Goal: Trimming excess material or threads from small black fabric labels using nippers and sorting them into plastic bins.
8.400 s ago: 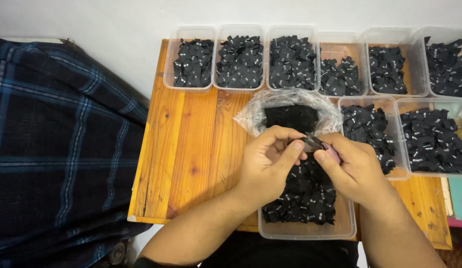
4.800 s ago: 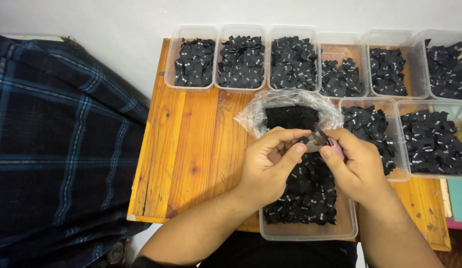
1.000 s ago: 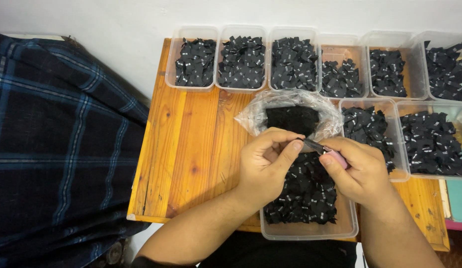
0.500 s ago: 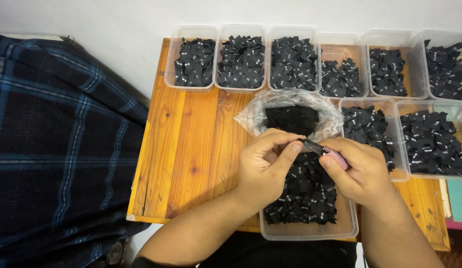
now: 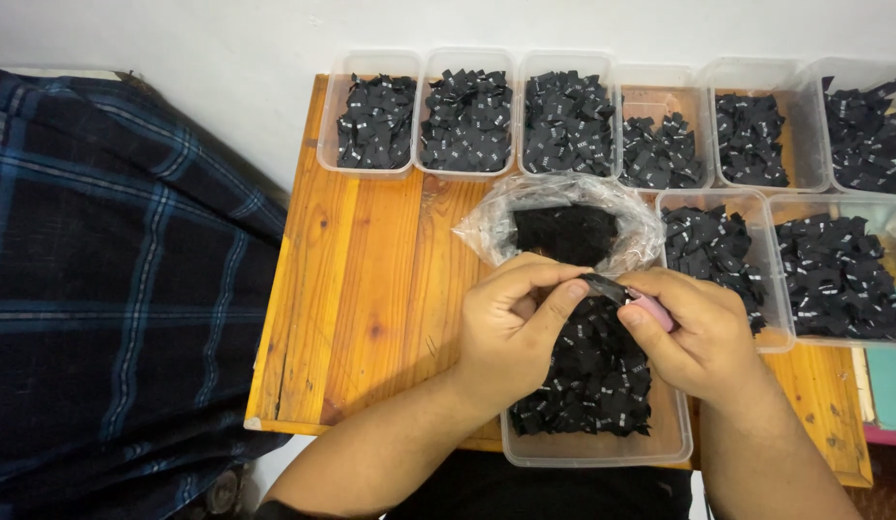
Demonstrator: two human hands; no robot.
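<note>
We held a small black label (image 5: 602, 286) between our hands, above the clear tub (image 5: 596, 447) of black labels nearest us. Our left hand (image 5: 513, 325) pinched one end with thumb and forefinger; our right hand (image 5: 696, 330) gripped a pink tool (image 5: 652, 310) touching the label. A clear bag (image 5: 564, 220) lay just beyond, on the wooden table (image 5: 371, 289).

Small black fabric label (image 5: 602, 286), pinched flat, above the label-filled tub (image 5: 594, 448)
</note>
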